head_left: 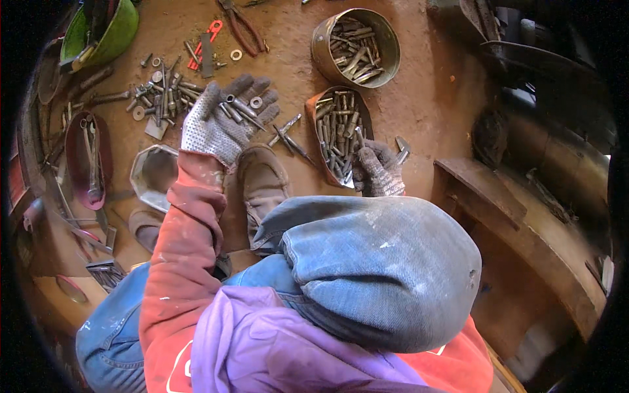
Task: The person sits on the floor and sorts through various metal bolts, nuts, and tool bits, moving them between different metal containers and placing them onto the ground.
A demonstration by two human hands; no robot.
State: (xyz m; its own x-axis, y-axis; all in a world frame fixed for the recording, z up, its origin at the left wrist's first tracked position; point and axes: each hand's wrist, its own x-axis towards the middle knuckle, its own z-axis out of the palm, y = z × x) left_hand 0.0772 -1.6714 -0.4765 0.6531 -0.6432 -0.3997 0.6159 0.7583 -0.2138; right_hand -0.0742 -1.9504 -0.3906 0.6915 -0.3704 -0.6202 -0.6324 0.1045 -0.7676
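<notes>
Looking down from the head camera, I see nearest to me a raised knee in faded blue denim [383, 268], with a purple garment [262, 347] and a red sleeve [187, 242] below and to the left of it. Just beyond the knee, a worn brown shoe [262, 187] rests on the reddish dirt floor [419, 105]. My left hand [226, 118], in a dotted grey work glove, lies open with the palm up, and several bolts and a washer [244, 108] rest loose on the palm and fingers. My right hand [379, 171], in a darker knitted glove, is curled closed around a metal bolt [401, 149] at the lower edge of an oval tray [337, 134] filled with bolts. Between the hands, a few long bolts [287, 136] lie on the floor. To the left sit an empty octagonal metal dish [154, 175] and a dark red oval tray [88, 157] holding tools. Farther out, a scattered heap of bolts and washers [164, 92] lies beyond my left hand, a round metal tin [357, 47] of bolts stands beyond the oval tray, and pliers [244, 27] and a green bowl [105, 33] lie at the far edge.
</notes>
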